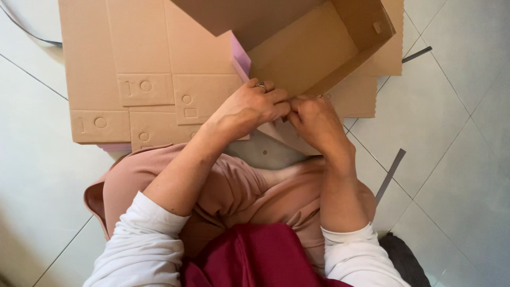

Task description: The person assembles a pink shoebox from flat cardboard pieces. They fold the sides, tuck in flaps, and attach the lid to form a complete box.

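Note:
A half-folded brown cardboard box (pixel 303 50) stands open in front of me, with a pink side (pixel 240 55) showing at its left corner. My left hand (pixel 249 106), with a ring on one finger, and my right hand (pixel 314 121) meet at the box's near edge. Both pinch the near flap (pixel 287 135) of the box between fingers and thumbs. The fingertips are tucked together and partly hide the flap's edge.
Several flat cardboard sheets (pixel 138 69) with punched circles and rectangles lie stacked on the white tiled floor (pixel 457 138) at the left and behind the box. Two thin grey strips (pixel 390 172) lie on the tiles at the right. My knees in pink fabric (pixel 234 186) are below.

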